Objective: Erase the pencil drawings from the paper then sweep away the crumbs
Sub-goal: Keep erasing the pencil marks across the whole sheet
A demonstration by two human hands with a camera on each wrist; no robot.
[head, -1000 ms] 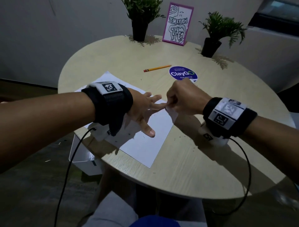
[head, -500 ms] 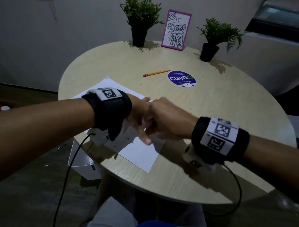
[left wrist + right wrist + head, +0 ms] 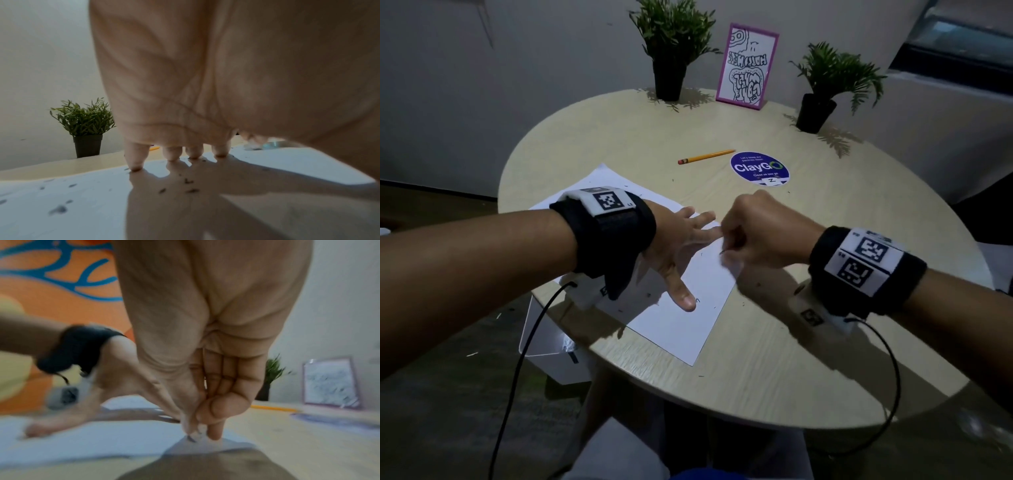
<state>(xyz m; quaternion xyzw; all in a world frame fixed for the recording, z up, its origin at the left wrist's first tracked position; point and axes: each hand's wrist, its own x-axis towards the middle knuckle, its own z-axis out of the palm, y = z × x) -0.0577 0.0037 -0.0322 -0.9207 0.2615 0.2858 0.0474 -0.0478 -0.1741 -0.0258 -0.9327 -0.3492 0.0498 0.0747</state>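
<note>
The paper (image 3: pixel 681 318) is lying on the near-left part of the round table (image 3: pixel 774 370), flecked with dark crumbs (image 3: pixel 190 186). The left hand (image 3: pixel 678 246) is pressing it flat, grip wide, fingertips (image 3: pixel 135 167) touching the sheet. The right hand (image 3: pixel 760 233) is curling at the paper's right edge, grip narrow; contents cannot be told, while a pencil (image 3: pixel 705 157) is lying beyond.

Dim room, light falling from above; the hands (image 3: pixel 722 240) throw hard shadows across the table (image 3: pixel 808 359). Right wrist view is motion-smeared; both wrist views blur up close, edges bowed
</note>
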